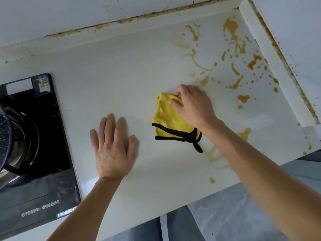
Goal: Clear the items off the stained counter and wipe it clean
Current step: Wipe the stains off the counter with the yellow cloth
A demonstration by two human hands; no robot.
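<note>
Your right hand (192,105) has its fingers (175,101) curled, gripping the yellow cloth (166,122) mid-surface (121,75) just short of the orange stains (243,66), while your left hand (112,150) lies flat, fingers spread, beside the stove (34,153).

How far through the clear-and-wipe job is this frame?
Clearing looks done: no loose items show on the counter beside the stove. Wiping is in hand: the right hand grips the yellow cloth, while the left hand rests flat on the counter. Left to do: the orange-brown stains at the right and near the front edge.
</note>
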